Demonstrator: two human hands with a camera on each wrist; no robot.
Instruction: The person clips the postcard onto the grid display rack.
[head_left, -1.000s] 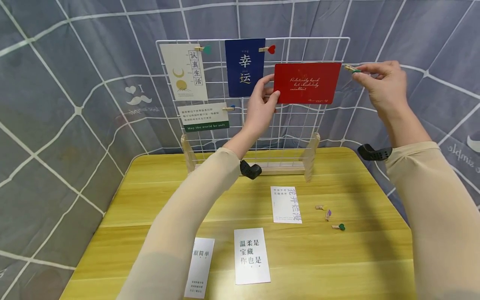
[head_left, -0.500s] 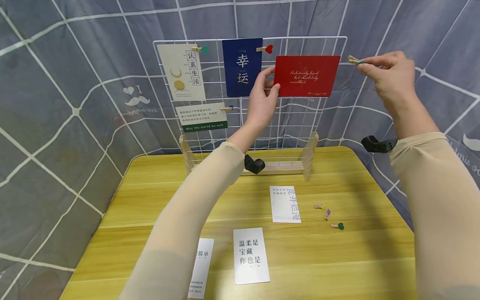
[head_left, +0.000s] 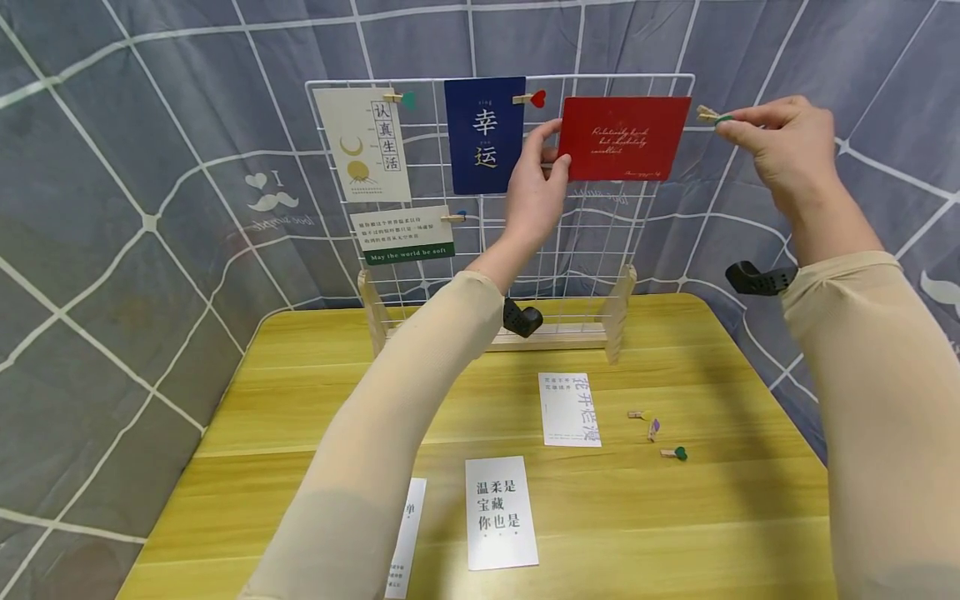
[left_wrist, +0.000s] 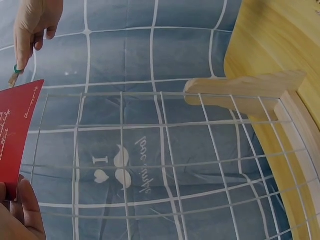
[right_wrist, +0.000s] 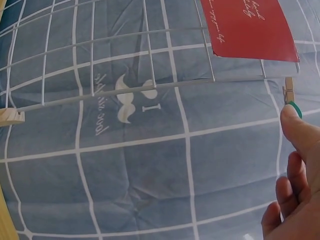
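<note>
My left hand [head_left: 538,185] pinches the lower left edge of a red card [head_left: 626,140] with gold writing, holding it in front of the upper right of a white wire grid [head_left: 637,218]. To the right of the grid, my right hand [head_left: 787,142] pinches a small wooden clothespin [right_wrist: 289,91] with a green decoration by its end. The clothespin's tip points toward the card's right edge, a short gap apart. Just left of the red card hangs a dark blue card [head_left: 486,137], fixed by a clothespin with a red heart [head_left: 537,98].
A cream card [head_left: 363,146] and a white-and-green card [head_left: 403,235] are clipped on the grid's left. Wooden feet [head_left: 617,312] support the grid. On the table [head_left: 720,517] lie white cards [head_left: 501,512] and several small clothespins [head_left: 673,453]. A grey-blue curtain hangs behind.
The red card has risen and shifted right with my left hand, up near the grid's top wire. My right hand with the clothespin has moved slightly up and right.
</note>
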